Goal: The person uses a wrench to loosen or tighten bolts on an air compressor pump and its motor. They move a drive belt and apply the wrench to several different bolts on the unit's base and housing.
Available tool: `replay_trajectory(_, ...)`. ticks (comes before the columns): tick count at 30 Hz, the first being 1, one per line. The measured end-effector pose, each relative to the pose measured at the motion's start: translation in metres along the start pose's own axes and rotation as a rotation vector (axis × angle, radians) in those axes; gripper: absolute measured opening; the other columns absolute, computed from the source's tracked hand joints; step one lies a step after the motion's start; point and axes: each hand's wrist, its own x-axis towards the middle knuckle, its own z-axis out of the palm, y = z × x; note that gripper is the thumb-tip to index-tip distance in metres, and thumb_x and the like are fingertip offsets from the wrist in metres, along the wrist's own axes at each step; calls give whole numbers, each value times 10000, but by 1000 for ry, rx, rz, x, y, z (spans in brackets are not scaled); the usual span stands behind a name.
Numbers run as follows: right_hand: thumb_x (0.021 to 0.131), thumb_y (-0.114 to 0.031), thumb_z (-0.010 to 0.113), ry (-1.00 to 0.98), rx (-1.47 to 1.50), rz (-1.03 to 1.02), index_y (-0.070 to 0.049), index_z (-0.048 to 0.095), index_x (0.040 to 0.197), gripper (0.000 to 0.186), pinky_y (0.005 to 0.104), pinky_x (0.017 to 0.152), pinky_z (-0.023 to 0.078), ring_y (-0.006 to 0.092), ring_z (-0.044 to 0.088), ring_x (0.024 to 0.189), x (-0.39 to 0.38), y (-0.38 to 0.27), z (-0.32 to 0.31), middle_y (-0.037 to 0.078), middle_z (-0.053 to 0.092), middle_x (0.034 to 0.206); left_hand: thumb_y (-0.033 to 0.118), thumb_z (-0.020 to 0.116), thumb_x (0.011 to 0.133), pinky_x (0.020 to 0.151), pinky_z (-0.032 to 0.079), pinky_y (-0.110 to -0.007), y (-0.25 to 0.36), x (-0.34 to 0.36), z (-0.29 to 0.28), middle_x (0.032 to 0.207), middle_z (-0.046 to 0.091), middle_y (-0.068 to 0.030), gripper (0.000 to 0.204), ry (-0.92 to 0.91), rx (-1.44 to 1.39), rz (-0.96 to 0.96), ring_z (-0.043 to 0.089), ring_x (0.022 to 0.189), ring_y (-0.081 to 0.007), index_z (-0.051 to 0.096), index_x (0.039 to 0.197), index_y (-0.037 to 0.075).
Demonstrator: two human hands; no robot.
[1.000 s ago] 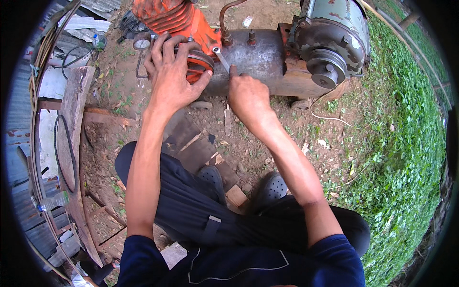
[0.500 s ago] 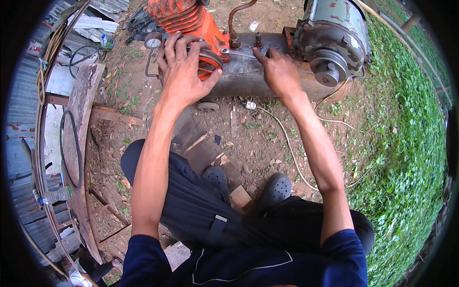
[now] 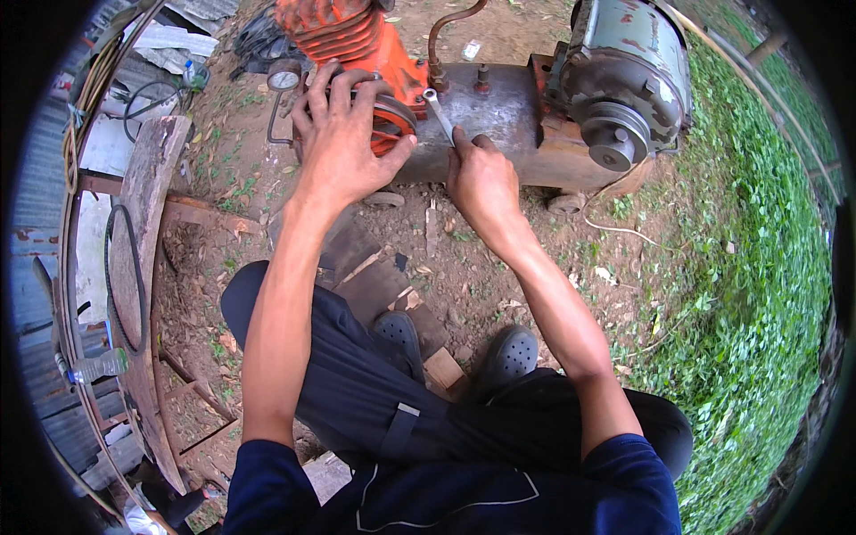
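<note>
My left hand grips the orange pulley wheel of a finned compressor pump, its fingers curled over the rim and the thumb along the near side. Its fingers hide much of the wheel. In my right hand is a silver wrench, held by its lower end. The ring end points up and away, close to the orange pump base. Beneath lies the worn metal air tank, with a copper-brown pipe and a small fitting on top.
A grey electric motor with a bare pulley stands on the tank's right. A pressure gauge is beside my left hand. A black belt hangs over a wooden plank at left, near a plastic bottle. Grass covers the right side.
My right hand has moved left and nearer to me, swinging the wrench from nearly level to steeply upright. The left hand stays on the pulley wheel.
</note>
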Motion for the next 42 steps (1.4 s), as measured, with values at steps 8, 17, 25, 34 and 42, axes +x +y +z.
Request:
replay_trajectory(8,958,-166,563,14,0,-44,-19,639,1250,335,532,678,556,445,680,772,-8,-13,-1,235,653,918,408,810,711,1070,228,-587,0,0,6,1334,468,-164,605,39,3,-7,267,1405,-384,606,1195,107)
replay_trajectory(17,857,-84,577,-94,-168,-132,115,545,1293,480,412,591,603,348,729,704,3,-25,-7,201,674,884,408,813,719,1068,215,-597,0,-2,15,1347,444,-162,564,89,39,-22,260,1399,-392,612,1163,125)
replay_trajectory(25,849,-151,622,-42,-381,-82,189,443,1369,647,256,468,567,149,709,633,-12,-56,25,100,643,824,393,821,727,1078,200,-599,5,1,17,1361,414,-162,550,100,40,-37,249,1391,-391,619,1161,123)
replay_trajectory(34,887,-60,494,-247,-99,-56,66,454,1408,538,514,724,585,433,708,825,5,-20,-10,270,692,925,389,826,722,1077,197,-602,6,2,15,1371,408,-173,547,77,45,-58,242,1394,-395,622,1148,113)
replay_trajectory(42,880,-29,488,58,-318,-250,-213,629,1348,522,503,975,478,366,625,1089,48,51,-23,178,667,1109,419,820,733,1095,184,-589,2,0,12,1387,403,-169,610,49,52,-49,235,1406,-403,596,1217,124)
